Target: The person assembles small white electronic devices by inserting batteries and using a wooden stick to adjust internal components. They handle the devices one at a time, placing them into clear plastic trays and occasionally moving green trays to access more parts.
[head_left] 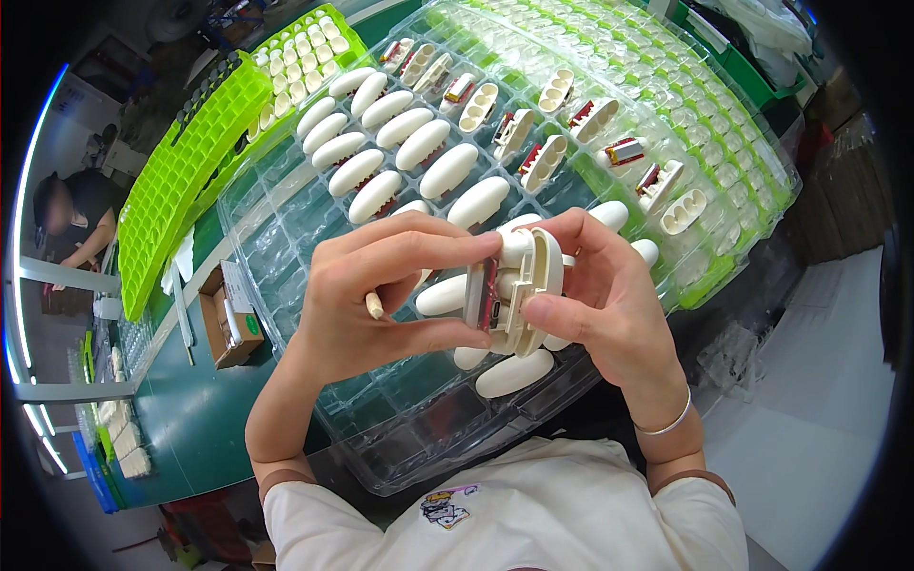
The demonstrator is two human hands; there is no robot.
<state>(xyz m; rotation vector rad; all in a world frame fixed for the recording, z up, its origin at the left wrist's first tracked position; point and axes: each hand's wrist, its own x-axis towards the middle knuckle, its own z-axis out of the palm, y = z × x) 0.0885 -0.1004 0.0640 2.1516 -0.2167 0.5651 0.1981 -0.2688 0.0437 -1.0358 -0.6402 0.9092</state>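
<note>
My left hand (347, 285) pinches a thin, silvery-edged insert with a red circuit board (488, 297) between thumb and forefinger. A short wooden-looking stick (374, 305) pokes out from its curled fingers. In my right hand (624, 309) is a cream oval plastic shell (545, 271), held on edge with the thumb on its near wall. Board and shell meet in front of me; whether the board sits inside is hard to tell. Beneath both hands lies a clear compartment tray (381, 468) holding several smooth white oval cases (449, 171). Farther back, open shells (543, 162) show rounded wells, some with red boards.
Bright green compartment trays (176, 190) stand at the left, near a small cardboard box (249, 328) on the green table (181, 409). Stacked clear trays (709, 143) with many pockets fill the far right. Another person (86, 224) sits at far left.
</note>
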